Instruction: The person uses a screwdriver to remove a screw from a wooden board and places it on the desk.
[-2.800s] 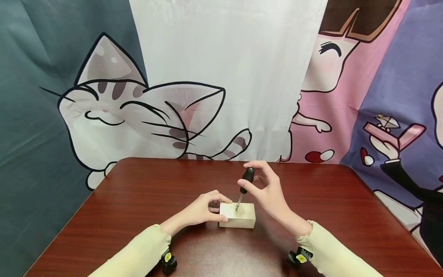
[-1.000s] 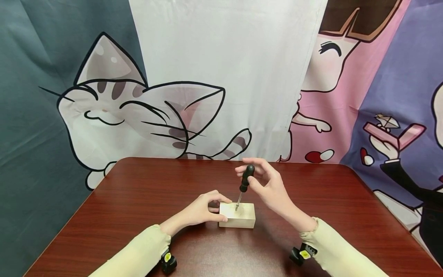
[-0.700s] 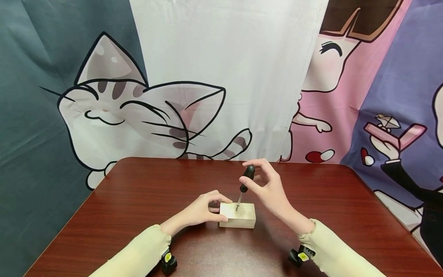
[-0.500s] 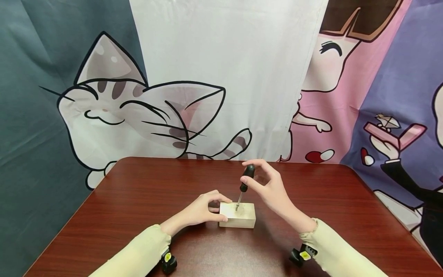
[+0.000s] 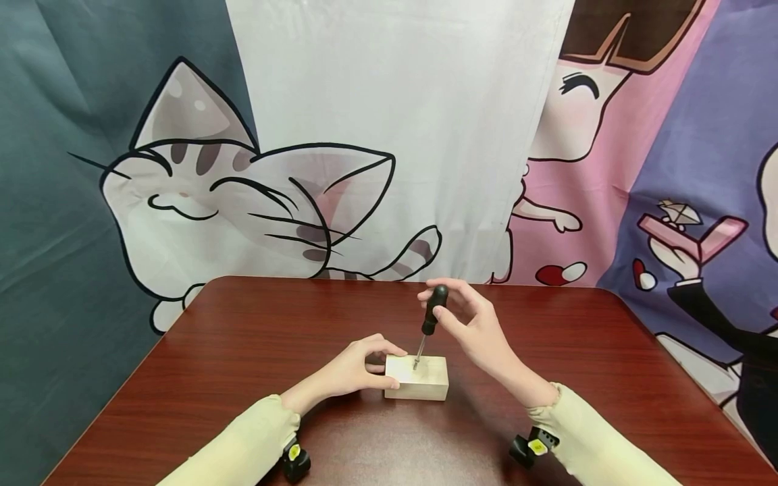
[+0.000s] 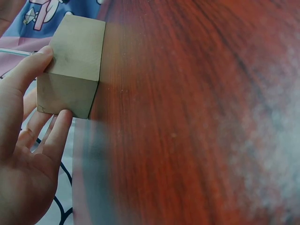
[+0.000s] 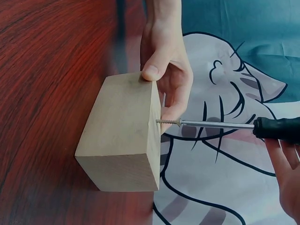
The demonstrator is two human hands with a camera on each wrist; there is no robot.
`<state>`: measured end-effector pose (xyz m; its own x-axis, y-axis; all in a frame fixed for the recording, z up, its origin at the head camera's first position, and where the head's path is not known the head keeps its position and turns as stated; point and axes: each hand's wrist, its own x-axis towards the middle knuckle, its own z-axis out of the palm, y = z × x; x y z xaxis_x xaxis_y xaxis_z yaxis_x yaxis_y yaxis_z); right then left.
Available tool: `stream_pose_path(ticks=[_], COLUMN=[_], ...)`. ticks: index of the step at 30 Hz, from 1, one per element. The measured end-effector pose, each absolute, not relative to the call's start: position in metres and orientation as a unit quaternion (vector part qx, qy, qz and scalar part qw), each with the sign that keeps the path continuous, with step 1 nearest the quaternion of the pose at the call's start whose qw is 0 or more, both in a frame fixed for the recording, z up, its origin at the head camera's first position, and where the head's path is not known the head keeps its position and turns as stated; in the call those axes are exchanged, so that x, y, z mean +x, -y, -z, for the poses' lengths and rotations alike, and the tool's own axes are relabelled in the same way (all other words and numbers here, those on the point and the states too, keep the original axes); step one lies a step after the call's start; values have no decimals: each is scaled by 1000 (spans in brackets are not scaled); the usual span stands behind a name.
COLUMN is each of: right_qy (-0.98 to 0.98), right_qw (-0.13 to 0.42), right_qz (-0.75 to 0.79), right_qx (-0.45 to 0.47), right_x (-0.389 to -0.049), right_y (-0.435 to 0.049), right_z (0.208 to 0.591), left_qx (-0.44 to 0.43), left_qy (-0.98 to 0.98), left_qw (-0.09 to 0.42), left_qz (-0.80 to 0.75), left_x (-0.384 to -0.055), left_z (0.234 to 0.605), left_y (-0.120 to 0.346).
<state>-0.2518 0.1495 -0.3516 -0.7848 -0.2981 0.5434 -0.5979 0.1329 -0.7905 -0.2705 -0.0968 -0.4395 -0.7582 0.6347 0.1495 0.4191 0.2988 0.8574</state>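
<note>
A pale wooden block point(image 5: 425, 388) rests on the table, its grain plain in the right wrist view. My left hand point(image 5: 346, 370) grips its left end, thumb on the near face and fingers at the far side; the left wrist view shows the same hold on the block point(image 6: 77, 51). A screw point(image 7: 168, 122) stands partly sunk in the block's top. The tip of a black-handled screwdriver point(image 5: 434, 312) meets the screw head, its shaft leaning slightly right. My right hand point(image 5: 480, 334) holds the handle between thumb and fingers; some fingers are hidden behind it.
The reddish-brown wooden table point(image 5: 273, 317) extends around the block on all sides. A curtain point(image 5: 389, 101) with cartoon figures hangs behind the far edge. Black wrist devices point(image 5: 296, 462) hang below both sleeves.
My right thumb has slid from the left of the screwdriver handle to its right side, and the fingers have shifted round it. The left hand and block have stayed put.
</note>
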Motion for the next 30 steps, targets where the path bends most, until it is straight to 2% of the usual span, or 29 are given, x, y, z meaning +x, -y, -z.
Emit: stream_pose_path(ticks=[6,13,20,30], right_qy=[714,746,763,763], right_qw=[114,162,174,156], right_qz=[-613,-583,-560,-559], right_qx=[319,279,272,284], right_x=[-253,-252,-252,-249], right_y=[-146,-142,-143,-145], right_z=[352,355,353,351], left_qx=[330,331,329,323], left_qy=[-796,-795,-795,-798], left_qw=[108,109,114,116], left_qz=[-496,-496,-496,-495], left_x=[-270,-271,-271,-270], left_z=[440,441,440,441], left_y=[97,97,97,98])
